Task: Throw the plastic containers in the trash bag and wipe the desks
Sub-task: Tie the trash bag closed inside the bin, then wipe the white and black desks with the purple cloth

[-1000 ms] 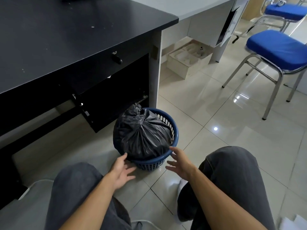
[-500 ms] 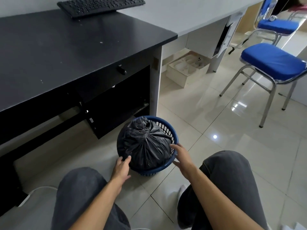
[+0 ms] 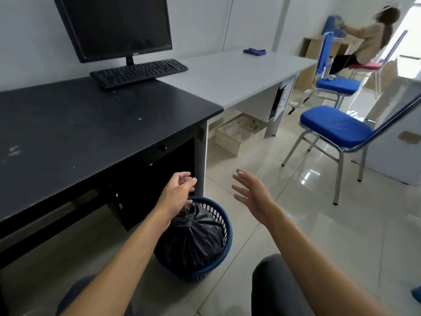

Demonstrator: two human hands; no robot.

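The tied black trash bag (image 3: 193,238) is seated in a blue basket (image 3: 228,233) on the tiled floor, beside the black desk (image 3: 91,124). Above it, the left hand (image 3: 177,192) is held loosely curled with nothing gripped; the right hand (image 3: 252,195) is spread open in the air.

Black trash bag (image 3: 193,238), gathered shut on top, fills a blue basket (image 3: 205,273) on the floor beside the dusty black surface (image 3: 91,124).

Pale wall (image 3: 205,23), glossy beige floor tiles (image 3: 296,224) with glare, blue-cushioned chrome chair (image 3: 335,125) on the right.
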